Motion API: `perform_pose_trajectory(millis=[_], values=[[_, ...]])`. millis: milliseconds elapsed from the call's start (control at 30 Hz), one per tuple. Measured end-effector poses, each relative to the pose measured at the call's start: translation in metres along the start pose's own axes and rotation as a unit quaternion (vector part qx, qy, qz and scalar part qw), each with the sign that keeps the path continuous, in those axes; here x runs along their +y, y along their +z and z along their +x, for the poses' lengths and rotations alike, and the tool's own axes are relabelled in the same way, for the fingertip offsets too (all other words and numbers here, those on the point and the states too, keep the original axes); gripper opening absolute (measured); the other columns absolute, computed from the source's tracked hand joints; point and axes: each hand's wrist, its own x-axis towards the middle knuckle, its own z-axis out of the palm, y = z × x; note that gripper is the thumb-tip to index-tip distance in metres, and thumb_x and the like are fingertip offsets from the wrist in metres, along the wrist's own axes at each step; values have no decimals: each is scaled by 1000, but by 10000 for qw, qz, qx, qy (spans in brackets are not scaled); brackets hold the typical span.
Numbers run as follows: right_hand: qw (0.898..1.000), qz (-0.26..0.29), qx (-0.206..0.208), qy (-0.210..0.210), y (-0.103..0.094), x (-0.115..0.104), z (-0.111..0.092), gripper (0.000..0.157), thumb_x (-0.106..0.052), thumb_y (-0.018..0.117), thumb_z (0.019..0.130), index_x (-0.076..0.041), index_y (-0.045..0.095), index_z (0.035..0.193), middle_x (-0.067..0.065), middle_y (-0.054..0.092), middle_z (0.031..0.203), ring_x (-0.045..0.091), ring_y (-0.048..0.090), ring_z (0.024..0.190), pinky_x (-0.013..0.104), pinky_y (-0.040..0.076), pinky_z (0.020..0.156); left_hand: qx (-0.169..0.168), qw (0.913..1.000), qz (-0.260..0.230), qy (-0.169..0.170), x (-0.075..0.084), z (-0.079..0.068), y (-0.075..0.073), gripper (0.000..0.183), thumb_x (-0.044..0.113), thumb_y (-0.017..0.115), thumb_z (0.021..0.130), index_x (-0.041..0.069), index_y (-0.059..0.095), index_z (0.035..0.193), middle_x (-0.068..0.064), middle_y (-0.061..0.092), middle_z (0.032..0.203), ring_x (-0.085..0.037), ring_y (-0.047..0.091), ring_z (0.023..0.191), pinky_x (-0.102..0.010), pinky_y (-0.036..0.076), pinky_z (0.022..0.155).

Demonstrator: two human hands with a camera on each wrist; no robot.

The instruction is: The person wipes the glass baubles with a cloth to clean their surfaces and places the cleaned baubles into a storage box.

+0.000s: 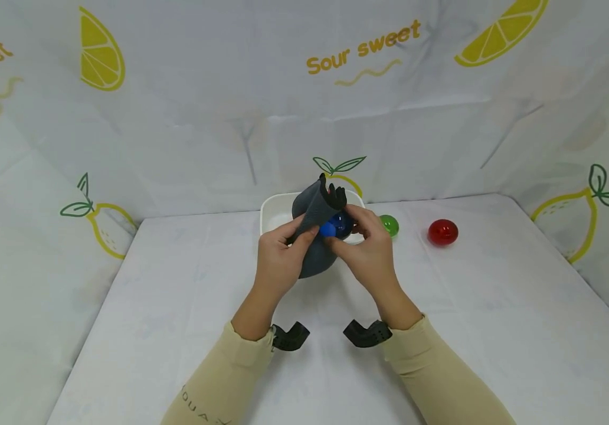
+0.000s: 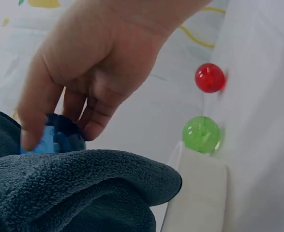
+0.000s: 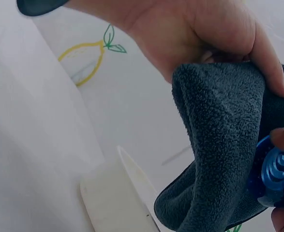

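My left hand [image 1: 278,257] grips a folded dark grey-blue towel [image 1: 316,260], its thumb and fingers pinching the cloth. In my right hand [image 1: 372,248] is a shiny blue ball [image 1: 343,226], held between the thumb and fingertips against the towel. Raised markings show on the ball [image 3: 276,176] in the right wrist view, where cloth and fingers cover part of it. Fuzzy pile of the towel [image 2: 98,179] fills the bottom of the left wrist view. Both hands are above the front of a white basin [image 1: 272,212].
A clear green ball [image 1: 390,225] lies just right of the basin, close to it. Farther right on the white-covered table [image 1: 177,307] is a clear red ball [image 1: 443,232]. White cloth walls [image 1: 203,88] with lemon prints stand behind and at both sides.
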Motion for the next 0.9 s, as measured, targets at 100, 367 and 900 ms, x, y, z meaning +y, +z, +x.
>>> perform_pose_trajectory(millis=[100,367,900], values=[[9969,675,-79,390,0,-2,-1,57,-2,81,76,-4,63,129,9,65,125,17,61,100,19,51,86,56,9999,-16,-112,0,0,0,32,17,69,92,6,70,122,-10,72,116,-18,69,107,-36,56,91],[9875,1445,-297,553,-1,-11,-2,57,4,80,75,0,62,128,12,64,127,16,63,101,19,53,88,301,9995,39,-90,1,3,-4,24,18,70,92,3,75,110,-11,76,99,-16,71,91,-32,59,80],[9721,1918,-395,1289,-1,-2,0,53,-3,77,82,-3,61,132,12,65,119,16,63,104,23,56,87,484,9987,15,138,3,3,-7,22,16,70,91,2,75,108,-12,76,99,-16,71,91,-28,58,80]])
